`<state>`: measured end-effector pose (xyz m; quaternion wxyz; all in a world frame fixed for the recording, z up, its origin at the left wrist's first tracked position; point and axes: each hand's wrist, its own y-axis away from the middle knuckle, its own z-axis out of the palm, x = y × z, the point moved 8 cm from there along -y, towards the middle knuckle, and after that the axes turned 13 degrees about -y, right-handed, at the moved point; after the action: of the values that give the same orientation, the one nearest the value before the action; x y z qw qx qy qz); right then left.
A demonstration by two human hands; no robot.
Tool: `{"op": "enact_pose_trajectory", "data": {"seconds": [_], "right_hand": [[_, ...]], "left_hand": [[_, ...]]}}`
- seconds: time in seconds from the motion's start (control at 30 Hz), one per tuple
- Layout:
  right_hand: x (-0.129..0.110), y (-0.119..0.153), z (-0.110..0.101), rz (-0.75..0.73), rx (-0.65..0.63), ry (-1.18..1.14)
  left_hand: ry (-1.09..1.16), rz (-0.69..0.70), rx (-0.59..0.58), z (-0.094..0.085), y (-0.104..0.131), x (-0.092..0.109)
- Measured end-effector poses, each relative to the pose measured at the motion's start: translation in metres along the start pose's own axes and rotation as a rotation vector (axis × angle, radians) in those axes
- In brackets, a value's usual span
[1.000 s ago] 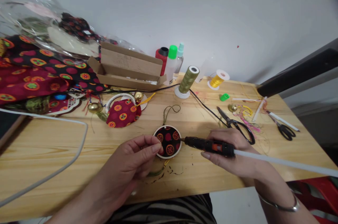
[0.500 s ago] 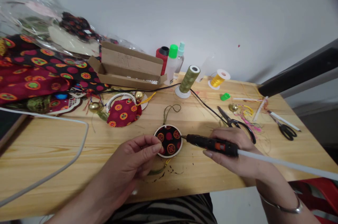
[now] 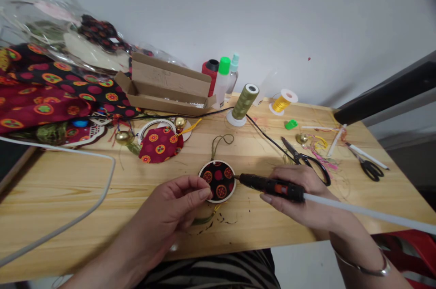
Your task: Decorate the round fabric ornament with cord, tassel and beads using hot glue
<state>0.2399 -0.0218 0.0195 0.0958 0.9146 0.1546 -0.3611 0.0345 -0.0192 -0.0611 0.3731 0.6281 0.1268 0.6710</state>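
Note:
A round pendant [image 3: 219,189] with a pale rim and black, red-flowered fabric lies near the table's front. Its olive cord loop [image 3: 221,140] points away from me, and a green-and-yellow tassel [image 3: 206,219] shows below it. My left hand [image 3: 180,200] pinches the pendant's left edge between thumb and fingers. My right hand [image 3: 299,193] is wrapped around a black hot glue gun [image 3: 264,184] with an orange switch. A long white glue stick [image 3: 357,208] runs out of its rear. The nozzle touches or nearly touches the pendant's right rim.
Black scissors [image 3: 303,157] lie beyond my right hand, with smaller scissors [image 3: 368,165] farther right. Behind the pendant stand an olive thread spool [image 3: 245,100], a yellow spool [image 3: 281,102], bottles [image 3: 223,80] and an open cardboard box [image 3: 166,85]. Patterned fabric [image 3: 44,89] is heaped at left.
The glue gun and my right hand have shifted very slightly left, its nozzle still at the pendant's right rim. My left hand keeps its pinch on the pendant.

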Motion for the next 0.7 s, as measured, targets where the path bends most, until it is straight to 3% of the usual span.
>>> {"op": "enact_pose_trajectory", "data": {"seconds": [0.53, 0.7], "right_hand": [[0.001, 0.001, 0.001, 0.048, -0.001, 0.049], [-0.002, 0.001, 0.002, 0.041, -0.01, 0.054]], "left_hand": [[-0.099, -0.021, 0.007, -0.001, 0.0, -0.002], [-0.344, 0.179, 0.1, 0.002, -0.001, 0.026]]}}
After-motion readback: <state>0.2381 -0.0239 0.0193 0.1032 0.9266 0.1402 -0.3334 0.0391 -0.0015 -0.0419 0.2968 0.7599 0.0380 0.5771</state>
